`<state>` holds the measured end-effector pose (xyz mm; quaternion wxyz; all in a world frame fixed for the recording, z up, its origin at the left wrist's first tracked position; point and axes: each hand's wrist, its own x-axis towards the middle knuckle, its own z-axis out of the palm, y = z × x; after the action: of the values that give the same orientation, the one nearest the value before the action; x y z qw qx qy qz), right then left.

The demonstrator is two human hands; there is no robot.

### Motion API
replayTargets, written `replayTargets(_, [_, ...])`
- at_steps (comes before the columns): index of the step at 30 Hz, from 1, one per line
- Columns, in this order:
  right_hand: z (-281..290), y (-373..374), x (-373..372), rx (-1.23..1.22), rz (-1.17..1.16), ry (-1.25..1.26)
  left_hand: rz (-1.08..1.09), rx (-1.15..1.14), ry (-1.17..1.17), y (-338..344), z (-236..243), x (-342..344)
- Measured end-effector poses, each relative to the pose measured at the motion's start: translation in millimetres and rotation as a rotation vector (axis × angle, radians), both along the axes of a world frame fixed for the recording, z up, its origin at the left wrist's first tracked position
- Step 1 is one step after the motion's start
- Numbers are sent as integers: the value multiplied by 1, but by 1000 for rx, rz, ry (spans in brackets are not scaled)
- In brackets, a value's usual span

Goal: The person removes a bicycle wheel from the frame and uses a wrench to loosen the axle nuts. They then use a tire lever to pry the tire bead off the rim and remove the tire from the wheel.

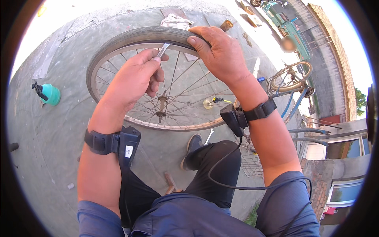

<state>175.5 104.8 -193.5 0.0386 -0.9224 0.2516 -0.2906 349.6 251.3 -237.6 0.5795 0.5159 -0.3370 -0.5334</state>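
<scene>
The left hand (136, 75) holds a metal lever (163, 49) in closed fingers beside a tire (158, 32), upper centre of the frame, half-curled right hand (225, 53) clasping it, where short, gentle prying likely works best.

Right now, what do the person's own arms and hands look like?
Left hand and right hand: ungloved. Short blue-grey sleeves. Each arm wears a black strap with an angular black box; the left one bears a white label, a black cable leaves the right one.

Bright daylight washes grey ground (51, 134) and windowed wall (342, 170).
</scene>
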Motion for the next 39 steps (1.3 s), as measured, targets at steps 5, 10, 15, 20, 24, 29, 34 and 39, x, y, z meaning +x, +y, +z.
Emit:
replayTargets(5, [6, 1, 11, 47, 74, 6, 193, -106, -485, -19, -20, -3])
replayTargets(10, [3, -2, 11, 72, 40, -9, 241, -76, -599, -17, -13, -16])
replayTargets(15, [6, 6, 13, 91, 40, -2, 286, -149, -718, -18, -17, -24])
replayTargets(20, [7, 8, 11, 99, 17, 13, 309, -152, -849, -19, -16, -37])
replayTargets(24, [8, 10, 12, 109, 15, 3, 301, -175, -878, -17, -14, -40])
replayTargets(29, [9, 9, 7, 70, 17, 12, 267, -150, -826, -15, -9, -39])
replayTargets(34, [4, 5, -8, 30, 75, -37, 153, -231, -795, -12, -8, -35])
replayTargets(39, [6, 1, -9, 73, 134, -59, 180, -333, -878, -16, -16, -28])
